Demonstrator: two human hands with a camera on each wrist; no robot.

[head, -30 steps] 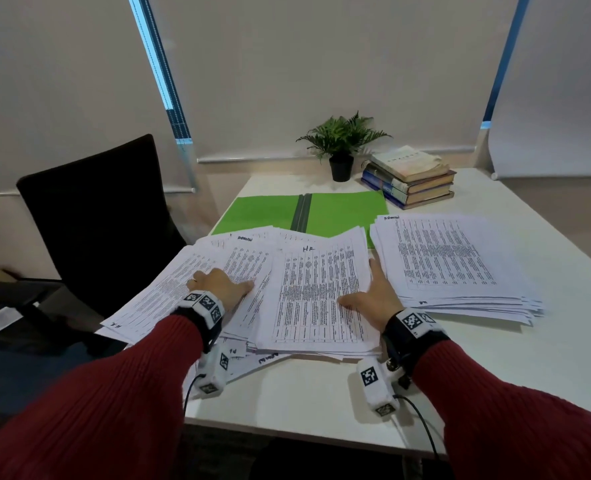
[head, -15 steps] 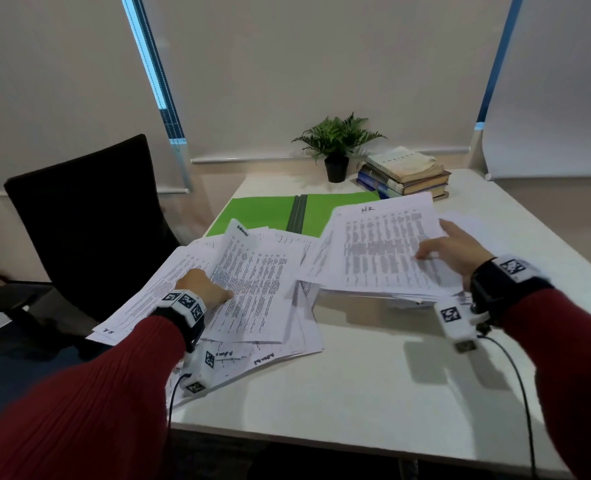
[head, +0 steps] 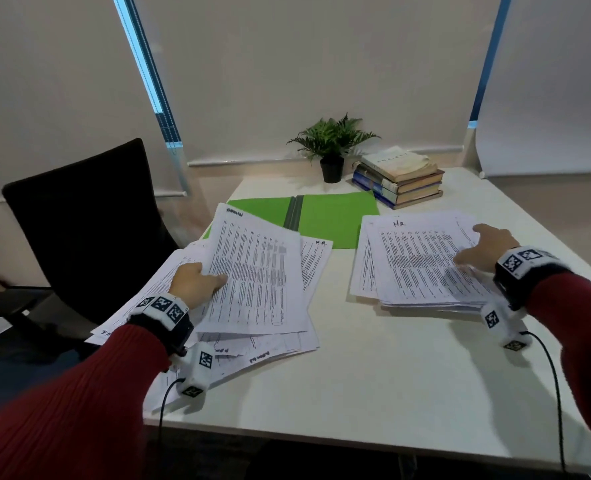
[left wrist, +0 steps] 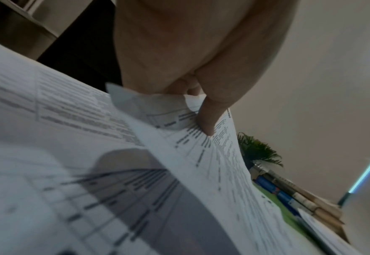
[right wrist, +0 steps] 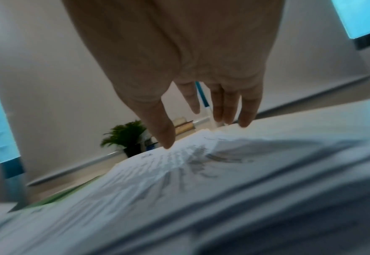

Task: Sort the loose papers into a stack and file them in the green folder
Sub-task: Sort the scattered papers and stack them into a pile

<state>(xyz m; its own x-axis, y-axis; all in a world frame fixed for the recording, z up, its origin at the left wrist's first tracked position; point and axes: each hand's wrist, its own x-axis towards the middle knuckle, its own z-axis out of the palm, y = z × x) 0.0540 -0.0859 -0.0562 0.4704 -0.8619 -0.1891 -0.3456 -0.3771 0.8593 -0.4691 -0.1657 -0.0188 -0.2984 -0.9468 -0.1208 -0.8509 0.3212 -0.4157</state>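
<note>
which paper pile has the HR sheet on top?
The right-hand pile, under the open right hand: its top sheet is marked "HR". The left pile's lifted top sheets, pinched by the left hand, read "Admin".

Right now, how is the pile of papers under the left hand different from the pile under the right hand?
The left pile is fanned out and messy, sheets pointing different ways; the right pile is much squarer. The left hand pinches a sheet and lifts it off the left pile; the right hand lies flat with straight fingers on the right pile. The lifted sheet on the left overlaps the green folder; the right pile lies beside it. Both are printed white sheets on the table.
</note>
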